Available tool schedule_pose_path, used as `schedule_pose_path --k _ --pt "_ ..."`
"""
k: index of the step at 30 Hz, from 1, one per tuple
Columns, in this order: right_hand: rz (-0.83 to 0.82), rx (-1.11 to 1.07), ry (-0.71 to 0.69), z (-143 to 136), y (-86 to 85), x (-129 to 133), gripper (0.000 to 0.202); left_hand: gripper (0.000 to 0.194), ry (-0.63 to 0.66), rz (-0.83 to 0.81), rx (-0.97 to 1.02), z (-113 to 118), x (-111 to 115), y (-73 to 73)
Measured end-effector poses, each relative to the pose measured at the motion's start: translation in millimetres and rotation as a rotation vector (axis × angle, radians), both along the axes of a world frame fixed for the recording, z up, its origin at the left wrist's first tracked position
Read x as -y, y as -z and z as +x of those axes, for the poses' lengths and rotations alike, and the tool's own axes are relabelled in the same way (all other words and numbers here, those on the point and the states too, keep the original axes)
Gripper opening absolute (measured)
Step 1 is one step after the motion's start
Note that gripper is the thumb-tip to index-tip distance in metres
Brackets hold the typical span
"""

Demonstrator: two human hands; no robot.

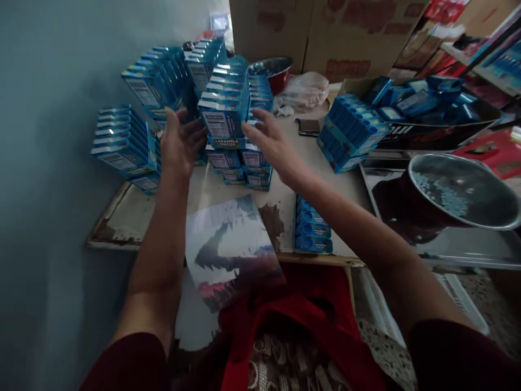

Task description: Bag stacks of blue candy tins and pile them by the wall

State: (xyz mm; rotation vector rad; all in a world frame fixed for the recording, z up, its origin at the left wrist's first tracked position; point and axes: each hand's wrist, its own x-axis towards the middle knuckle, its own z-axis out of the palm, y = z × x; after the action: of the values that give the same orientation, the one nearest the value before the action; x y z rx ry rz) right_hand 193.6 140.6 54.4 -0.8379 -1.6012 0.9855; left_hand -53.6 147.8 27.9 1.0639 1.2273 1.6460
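In the middle of the table stand stacked blue candy display boxes (223,122) lettered "Caramelo Macizo", the top one packed with a row of small packs. My left hand (181,141) is at the left side of this stack, palm turned toward it, fingers apart. On the right side, my right hand (268,142) is open with its fingertips at the box's edge; whether they touch it I cannot tell. More blue boxes (122,138) are stacked left of my left hand, with another group (157,79) behind.
A printed sheet (232,244) and a row of blue packs (313,231) lie near the front edge. To the right are a blue pack stack (352,130), a carton of blue packs (484,117), and a metal bowl of small pieces (488,190) on a tray (459,247).
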Motion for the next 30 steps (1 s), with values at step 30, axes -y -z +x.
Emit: schedule_pose_path --k 30 --pt "0.32 1.098 0.115 -41.5 155.7 110.2 0.047 0.025 0.298 -0.444 -1.058 17.7 107.1 94.1"
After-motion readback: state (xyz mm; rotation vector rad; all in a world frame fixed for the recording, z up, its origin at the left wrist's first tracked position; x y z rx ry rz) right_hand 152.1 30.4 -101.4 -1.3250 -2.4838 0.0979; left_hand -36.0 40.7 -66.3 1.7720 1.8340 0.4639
